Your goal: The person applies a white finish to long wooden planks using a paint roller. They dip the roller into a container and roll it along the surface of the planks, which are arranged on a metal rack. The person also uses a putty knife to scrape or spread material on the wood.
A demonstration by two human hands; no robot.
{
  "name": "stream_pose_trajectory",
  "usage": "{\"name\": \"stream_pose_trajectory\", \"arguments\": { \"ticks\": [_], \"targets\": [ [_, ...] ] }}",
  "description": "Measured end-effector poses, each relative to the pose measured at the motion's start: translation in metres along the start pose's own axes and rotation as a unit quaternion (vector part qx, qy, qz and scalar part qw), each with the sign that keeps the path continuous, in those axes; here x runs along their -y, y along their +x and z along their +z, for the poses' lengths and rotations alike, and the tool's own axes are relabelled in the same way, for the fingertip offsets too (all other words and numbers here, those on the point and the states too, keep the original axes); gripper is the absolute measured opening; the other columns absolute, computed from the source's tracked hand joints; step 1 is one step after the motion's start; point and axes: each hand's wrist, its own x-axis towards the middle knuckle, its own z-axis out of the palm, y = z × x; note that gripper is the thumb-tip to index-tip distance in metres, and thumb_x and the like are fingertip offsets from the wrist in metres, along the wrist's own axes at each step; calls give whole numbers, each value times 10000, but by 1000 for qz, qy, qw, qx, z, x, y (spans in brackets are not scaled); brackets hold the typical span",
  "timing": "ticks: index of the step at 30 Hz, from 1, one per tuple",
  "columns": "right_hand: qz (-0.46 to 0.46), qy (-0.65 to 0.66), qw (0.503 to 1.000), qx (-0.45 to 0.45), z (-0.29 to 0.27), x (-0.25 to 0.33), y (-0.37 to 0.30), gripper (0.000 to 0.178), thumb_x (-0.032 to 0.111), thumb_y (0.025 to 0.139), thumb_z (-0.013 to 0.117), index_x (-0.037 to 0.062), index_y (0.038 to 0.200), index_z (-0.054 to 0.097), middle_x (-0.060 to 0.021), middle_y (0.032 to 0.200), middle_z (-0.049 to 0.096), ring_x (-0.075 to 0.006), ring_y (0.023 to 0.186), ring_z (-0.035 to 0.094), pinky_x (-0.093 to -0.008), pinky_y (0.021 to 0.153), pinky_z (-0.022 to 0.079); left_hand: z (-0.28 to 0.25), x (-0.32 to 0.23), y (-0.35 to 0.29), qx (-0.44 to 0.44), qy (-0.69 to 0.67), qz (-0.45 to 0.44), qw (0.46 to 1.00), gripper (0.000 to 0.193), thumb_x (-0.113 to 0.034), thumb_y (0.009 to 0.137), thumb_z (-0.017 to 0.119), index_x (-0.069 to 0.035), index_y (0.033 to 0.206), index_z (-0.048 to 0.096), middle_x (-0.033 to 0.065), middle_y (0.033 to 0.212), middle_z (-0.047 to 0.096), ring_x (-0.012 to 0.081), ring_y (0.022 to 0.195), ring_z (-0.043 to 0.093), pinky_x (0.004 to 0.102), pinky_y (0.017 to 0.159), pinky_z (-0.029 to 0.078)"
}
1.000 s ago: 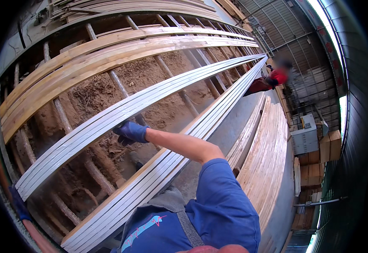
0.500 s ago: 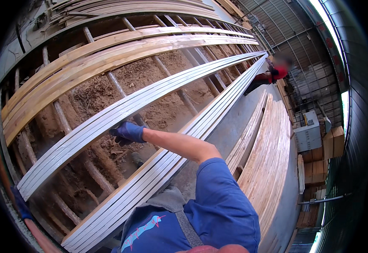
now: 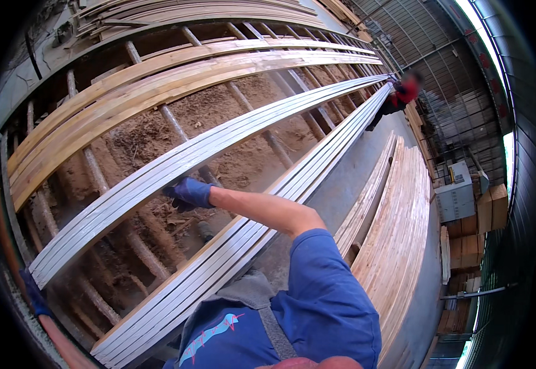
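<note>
A blue-gloved right hand (image 3: 188,192) curls its fingers over the near edge of a bundle of long pale strips (image 3: 157,178) lying across log racks (image 3: 151,258) — one of two such bundles. The arm reaches forward, elbow bent. The left hand (image 3: 34,295) — barely seen, grip unclear — is at the frame's edge.

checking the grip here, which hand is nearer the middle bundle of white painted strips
Right. The right hand rests on the middle bundle of white strips; the left hand is at the bundle's near end, seemingly holding it.
</note>
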Motion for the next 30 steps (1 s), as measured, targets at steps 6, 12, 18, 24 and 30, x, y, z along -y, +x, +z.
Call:
{"name": "stream_pose_trajectory", "arguments": {
  "ticks": [6,12,18,24,30],
  "targets": [
    [3,-31,999,20,6,10,-1,480,439,937,605,78,1250,563,-111,896,680,-146,659,669,-273,587,586,-24,3,-16,-1,4,20,1000,653,-559,1019,303,-55,1398,475,103,1327,576,244,1201,549,365,1070,367],
    [8,69,997,-30,-4,-14,13,477,464,893,657,89,1179,584,-91,852,690,-173,664,679,-321,536,556,31,7,-12,17,-42,-8,999,688,-590,1008,296,-71,1433,449,93,1370,556,244,1219,549,371,1087,367],
    [58,146,988,-11,16,-22,49,250,347,961,573,105,951,637,-60,828,670,-164,658,632,-301,534,501,2,-1,-46,-69,10,4,998,522,-486,1032,339,-129,1332,573,19,1165,668,146,1029,633,311,937,476],
    [67,242,967,-36,-1,-52,49,315,367,979,567,102,1143,608,-141,1017,706,-204,697,639,-326,547,497,107,-10,-43,-154,37,59,986,442,-521,1030,358,-171,1078,624,-42,926,643,87,851,589,279,777,511],
    [93,301,949,-14,-1,-59,59,352,366,960,602,141,1222,537,-138,1032,710,-238,697,647,-379,602,523,165,-33,-101,-203,113,67,970,675,-622,997,325,-72,1236,636,22,1115,667,134,954,584,271,835,466]
  ]
}}
